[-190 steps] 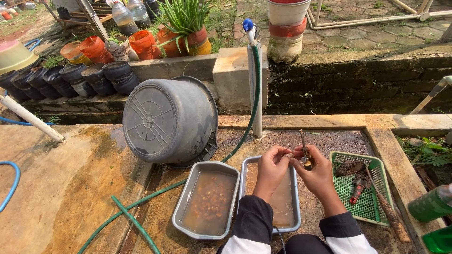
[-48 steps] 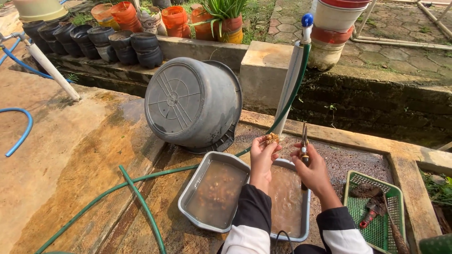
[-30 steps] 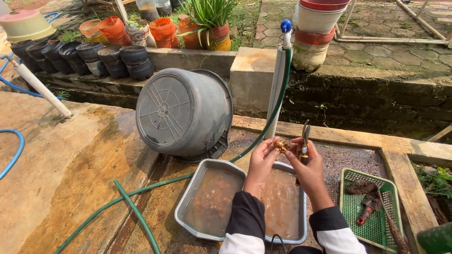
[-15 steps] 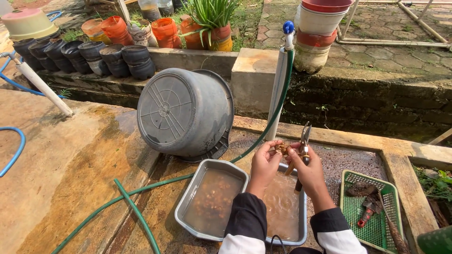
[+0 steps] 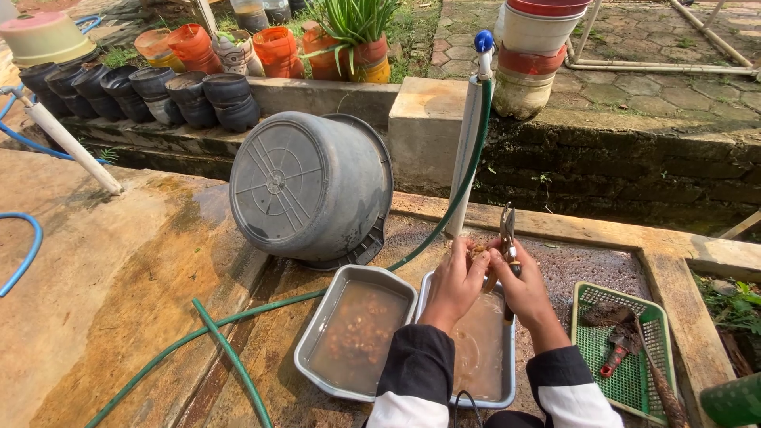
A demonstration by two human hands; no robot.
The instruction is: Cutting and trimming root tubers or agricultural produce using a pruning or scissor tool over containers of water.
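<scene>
A small brown lump (image 5: 478, 255) is pinched in the grip of the left hand (image 5: 456, 281), above the far end of the right-hand metal tray (image 5: 507, 392), which is filled with murky brown water. A pair of shears (image 5: 508, 238) is clasped in the grip of the right hand (image 5: 525, 287), with the blades pointed upward, just beside the lump; whether the blades touch it cannot be told. Both hands are held close together, fingers touching.

A second metal tray (image 5: 313, 349), with brown water and small pale pieces in it, is set just to the left of the first. Behind the trays a large grey tub (image 5: 305, 186) is tipped on its side on the wet worktop (image 5: 119, 301). A green hose (image 5: 238, 317) is laid across the worktop and led up a white pipe (image 5: 468, 150). To the right a green basket (image 5: 630, 372) is seen, with a red-handled tool (image 5: 614, 357) in it.
</scene>
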